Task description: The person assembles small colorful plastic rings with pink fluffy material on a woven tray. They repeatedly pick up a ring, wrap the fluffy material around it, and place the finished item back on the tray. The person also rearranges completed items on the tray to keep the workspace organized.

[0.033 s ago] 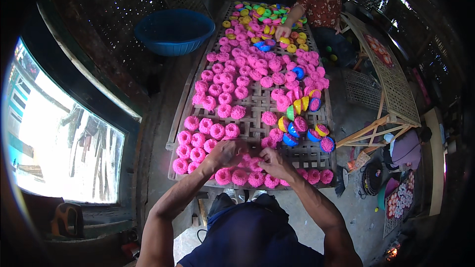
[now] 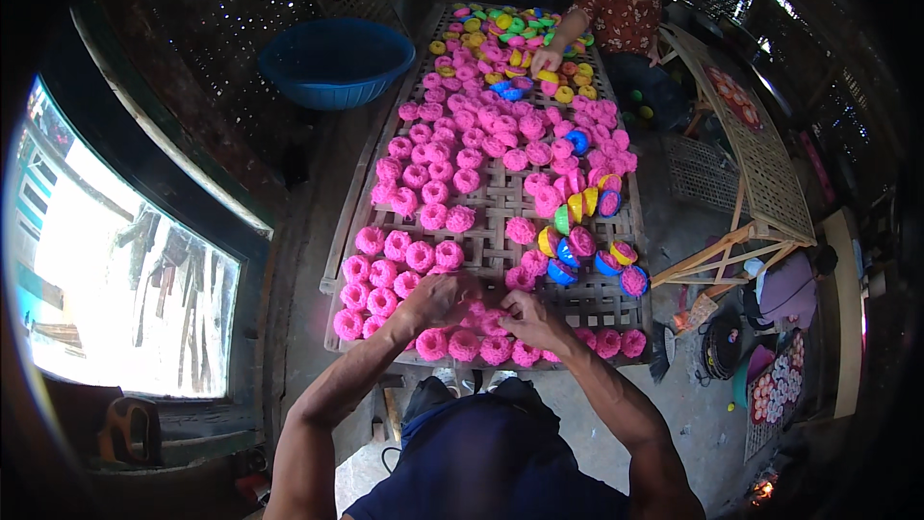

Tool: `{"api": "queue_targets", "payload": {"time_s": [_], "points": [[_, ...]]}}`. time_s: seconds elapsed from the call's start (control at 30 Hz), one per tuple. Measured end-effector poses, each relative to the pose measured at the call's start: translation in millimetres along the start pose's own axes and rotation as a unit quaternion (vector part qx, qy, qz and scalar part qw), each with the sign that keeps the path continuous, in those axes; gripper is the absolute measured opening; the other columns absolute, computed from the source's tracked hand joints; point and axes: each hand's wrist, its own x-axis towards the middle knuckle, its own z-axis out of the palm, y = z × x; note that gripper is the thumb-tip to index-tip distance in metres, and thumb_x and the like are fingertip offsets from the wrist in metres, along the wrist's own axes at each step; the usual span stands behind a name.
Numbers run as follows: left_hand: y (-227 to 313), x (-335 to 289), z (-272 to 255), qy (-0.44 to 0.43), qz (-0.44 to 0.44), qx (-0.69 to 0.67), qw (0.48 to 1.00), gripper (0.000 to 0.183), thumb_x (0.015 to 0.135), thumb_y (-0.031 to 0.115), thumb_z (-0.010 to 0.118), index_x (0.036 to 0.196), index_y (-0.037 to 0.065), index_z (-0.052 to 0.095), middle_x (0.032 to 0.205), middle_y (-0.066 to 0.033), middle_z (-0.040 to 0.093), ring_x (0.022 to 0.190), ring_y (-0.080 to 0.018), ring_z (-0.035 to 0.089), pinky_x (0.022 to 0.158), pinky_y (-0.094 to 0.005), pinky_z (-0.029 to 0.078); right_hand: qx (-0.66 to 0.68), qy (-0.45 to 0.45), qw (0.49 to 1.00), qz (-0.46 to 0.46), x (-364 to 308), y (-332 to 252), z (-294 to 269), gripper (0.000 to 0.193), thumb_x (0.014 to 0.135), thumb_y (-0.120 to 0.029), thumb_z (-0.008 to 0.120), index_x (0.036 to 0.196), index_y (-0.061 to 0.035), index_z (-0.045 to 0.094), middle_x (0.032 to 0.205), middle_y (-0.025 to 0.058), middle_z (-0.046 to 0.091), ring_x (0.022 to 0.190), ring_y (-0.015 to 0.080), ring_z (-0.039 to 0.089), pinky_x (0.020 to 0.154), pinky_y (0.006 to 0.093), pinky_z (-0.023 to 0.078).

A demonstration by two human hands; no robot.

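Rows of rough, pink, ring-shaped pieces (image 2: 420,255) lie on a woven bamboo rack (image 2: 489,221). My left hand (image 2: 435,300) is low over the near rows, fingers bent and blurred at the tips. Close to its right, my right hand (image 2: 535,320) has its fingers and thumb pinched at the edge of a pink ring-shaped piece (image 2: 492,322). Another row of these pieces (image 2: 496,351) runs along the rack's near edge. To the right of my hands are small yellow, blue and green cups, among them a blue cup (image 2: 561,273), some with pink filling.
At the rack's far right, another person's hand (image 2: 547,60) reaches among coloured cups. A large blue basin (image 2: 337,63) stands left of the rack. On the right a second woven rack (image 2: 760,149) leans on a wooden frame; a window (image 2: 125,260) is on the left.
The scene has shifted very slightly left in view. The other person's hand has moved a little; my own hands stay in nearly the same place.
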Motion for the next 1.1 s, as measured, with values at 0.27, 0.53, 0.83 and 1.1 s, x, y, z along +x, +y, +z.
{"api": "queue_targets", "payload": {"time_s": [0.27,0.53,0.83,1.1], "points": [[5,14,-18,-0.061,0.104,0.177,0.977,0.046,0.074,0.024,0.072,0.118,0.012,0.071,0.117,-0.0147,0.069,0.111,-0.0353,0.066,0.092,-0.0453,0.055,-0.211,0.128,0.960,-0.134,-6,-18,-26,0.029,0.092,-0.025,0.071,0.114,-0.0055,0.073,0.105,0.0160,0.066,0.091,0.0338,0.067,0.082,0.0464,0.055],[15,50,-16,-0.036,0.010,0.111,0.993,0.017,0.086,0.023,0.068,0.095,0.011,0.077,0.092,-0.0157,0.073,0.084,-0.0349,0.072,0.075,-0.0447,0.058,-0.424,0.125,0.864,-0.239,63,19,-67,0.027,0.085,-0.011,0.057,0.106,-0.0060,0.073,0.115,0.0109,0.070,0.101,0.0311,0.068,0.096,0.0485,0.048],[6,98,47,0.058,-0.026,0.121,0.991,0.039,0.084,0.043,0.072,0.100,0.008,0.071,0.089,-0.0170,0.074,0.088,-0.0377,0.073,0.077,-0.0489,0.058,-0.431,0.096,0.872,-0.212,67,7,-99,0.020,0.080,-0.012,0.069,0.099,-0.0057,0.069,0.105,0.0111,0.070,0.090,0.0331,0.068,0.080,0.0467,0.054],[-21,77,29,0.162,-0.090,-0.094,0.978,0.032,0.070,0.028,0.084,0.090,0.007,0.071,0.087,-0.0126,0.075,0.080,-0.0336,0.073,0.072,-0.0412,0.056,-0.067,0.213,0.973,-0.058,60,-11,-88,0.032,0.079,-0.015,0.074,0.109,-0.0043,0.069,0.100,0.0116,0.073,0.091,0.0251,0.071,0.079,0.0380,0.057]]}}
